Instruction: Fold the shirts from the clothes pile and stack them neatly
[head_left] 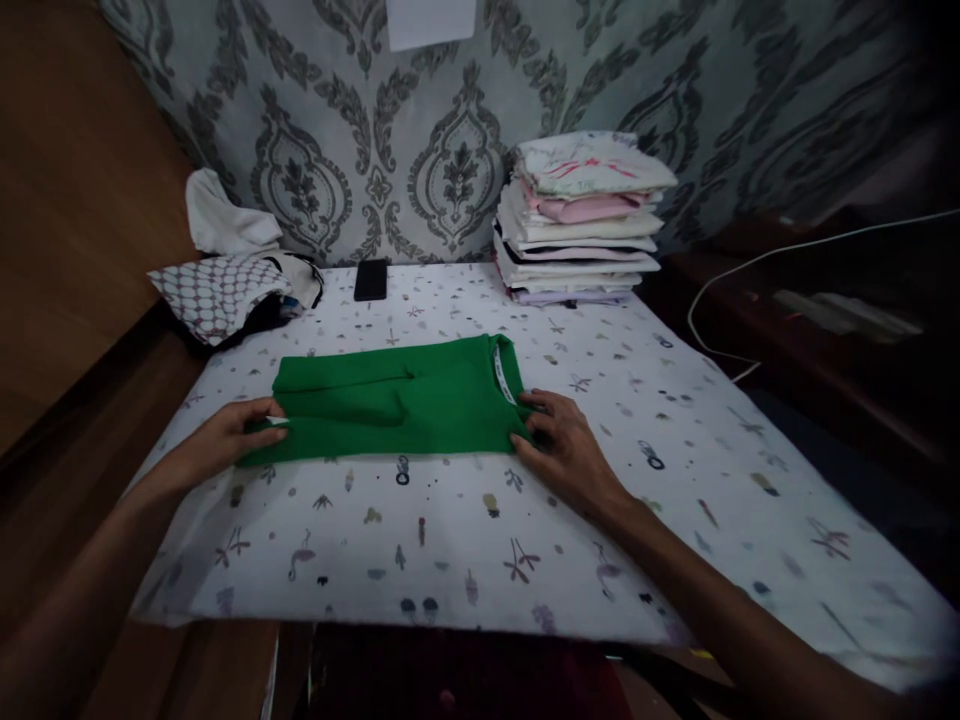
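A green garment (435, 400), folded into a long strip, lies on the patterned white cloth of the table (450, 540). Its collar, with a white label band inside, faces right. At the garment's left end, my left hand (240, 435) pinches the near corner between thumb and fingers, beside a small white tag. My right hand (559, 435) grips the near corner at the collar end, its thumb in front and its fingers curled behind the edge.
A tall stack of folded clothes (581, 225) stands at the back right. A black phone (370, 280) lies near the wall. Loose clothes (225, 290) are heaped at the back left. A white cable (701, 290) hangs beyond the table's right edge.
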